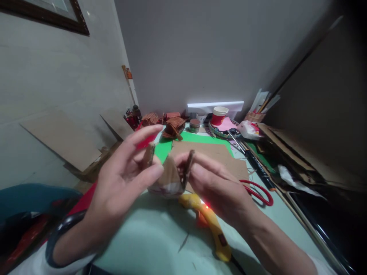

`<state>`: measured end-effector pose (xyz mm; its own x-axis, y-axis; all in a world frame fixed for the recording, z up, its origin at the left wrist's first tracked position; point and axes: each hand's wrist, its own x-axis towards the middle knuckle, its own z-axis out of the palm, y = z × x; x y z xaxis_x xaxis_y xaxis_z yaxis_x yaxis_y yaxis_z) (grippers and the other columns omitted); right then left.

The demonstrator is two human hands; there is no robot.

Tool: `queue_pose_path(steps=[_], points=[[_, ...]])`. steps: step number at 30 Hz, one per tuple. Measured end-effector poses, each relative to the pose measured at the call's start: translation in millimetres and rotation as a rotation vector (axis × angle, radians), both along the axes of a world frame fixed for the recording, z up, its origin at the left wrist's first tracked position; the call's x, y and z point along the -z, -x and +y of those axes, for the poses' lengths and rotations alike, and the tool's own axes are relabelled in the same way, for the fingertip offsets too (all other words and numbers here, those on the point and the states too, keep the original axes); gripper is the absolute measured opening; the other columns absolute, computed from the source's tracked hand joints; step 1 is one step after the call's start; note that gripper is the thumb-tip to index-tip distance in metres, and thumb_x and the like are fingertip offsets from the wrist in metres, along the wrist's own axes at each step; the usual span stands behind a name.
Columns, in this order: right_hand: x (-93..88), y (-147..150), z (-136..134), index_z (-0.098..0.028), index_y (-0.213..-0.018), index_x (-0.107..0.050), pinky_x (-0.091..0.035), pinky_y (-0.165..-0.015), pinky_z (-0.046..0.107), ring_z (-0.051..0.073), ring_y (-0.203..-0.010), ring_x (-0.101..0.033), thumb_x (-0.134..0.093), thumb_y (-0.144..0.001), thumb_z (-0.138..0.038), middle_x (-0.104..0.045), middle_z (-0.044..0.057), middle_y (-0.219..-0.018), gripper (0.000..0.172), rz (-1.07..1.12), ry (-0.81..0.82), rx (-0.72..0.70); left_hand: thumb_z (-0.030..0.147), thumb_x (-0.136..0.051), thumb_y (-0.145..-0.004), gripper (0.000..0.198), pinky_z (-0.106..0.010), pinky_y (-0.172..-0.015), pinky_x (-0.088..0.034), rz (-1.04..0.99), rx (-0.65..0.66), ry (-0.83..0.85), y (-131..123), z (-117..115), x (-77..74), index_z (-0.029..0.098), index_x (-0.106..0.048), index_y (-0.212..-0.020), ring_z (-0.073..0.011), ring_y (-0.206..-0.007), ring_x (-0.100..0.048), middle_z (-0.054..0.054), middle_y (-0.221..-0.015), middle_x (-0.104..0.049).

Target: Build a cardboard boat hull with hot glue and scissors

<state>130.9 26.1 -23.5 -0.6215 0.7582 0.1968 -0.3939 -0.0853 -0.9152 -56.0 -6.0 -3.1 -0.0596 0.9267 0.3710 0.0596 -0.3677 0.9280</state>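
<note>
Between my hands, above the table, is a small bent cardboard piece [169,177] with upright sides and a pale, patterned lower part. My left hand [123,175] curls around its left side, thumb in front and index finger raised. On the opposite side, my right hand [215,183] pinches the upright edge between thumb and fingers. A yellow glue gun [216,229] with an orange trigger and a lit red light lies just below, partly under my right hand. Red-handled scissors [266,194] lie beyond the right wrist, their blades hidden.
A flat cardboard sheet [212,151] lies on green paper [192,136]. Behind are brown crafted pieces [174,127], a jar [194,125] and a red-and-white cup [220,115]. Along the right are a black-handled tool [259,168] and stacked cardboard [286,149]. A wall closes off the back.
</note>
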Motion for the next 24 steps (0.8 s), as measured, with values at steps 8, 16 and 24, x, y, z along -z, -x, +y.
queue_pose_path(steps=[8,16,24], points=[[7.5,15,-12,-0.018,-0.078,-0.061,-0.031,-0.064,0.027,0.012,-0.068,-0.041,-0.068,-0.096,-0.041,-0.048,-0.003,-0.071,0.03,-0.011,0.104,0.183,0.019,-0.065,-0.09,0.023,-0.013,-0.066,-0.048,0.339,-0.192,-0.188,-5,-3,8.0,0.035,-0.072,-0.105,-0.0095,-0.071,-0.058,0.006,-0.084,-0.065],[1.6,23,-23,-0.017,-0.07,-0.065,-0.032,-0.056,0.019,0.008,-0.062,-0.043,-0.071,-0.091,-0.034,-0.052,-0.004,-0.066,0.027,-0.05,0.121,0.34,0.015,-0.062,-0.087,0.023,-0.008,-0.06,-0.046,0.388,-0.306,-0.198,-8,-8,15.0,0.034,-0.067,-0.097,-0.0067,-0.067,-0.058,0.01,-0.083,-0.065],[3.0,21,-23,-0.018,-0.064,-0.064,-0.033,-0.053,0.018,0.009,-0.058,-0.039,-0.069,-0.087,-0.034,-0.048,-0.004,-0.061,0.029,-0.15,0.046,0.392,0.015,-0.056,-0.093,0.035,-0.006,-0.084,-0.049,0.551,-0.266,-0.24,-4,-13,15.3,0.042,-0.068,-0.111,-0.0054,-0.092,-0.066,0.015,-0.105,-0.073]])
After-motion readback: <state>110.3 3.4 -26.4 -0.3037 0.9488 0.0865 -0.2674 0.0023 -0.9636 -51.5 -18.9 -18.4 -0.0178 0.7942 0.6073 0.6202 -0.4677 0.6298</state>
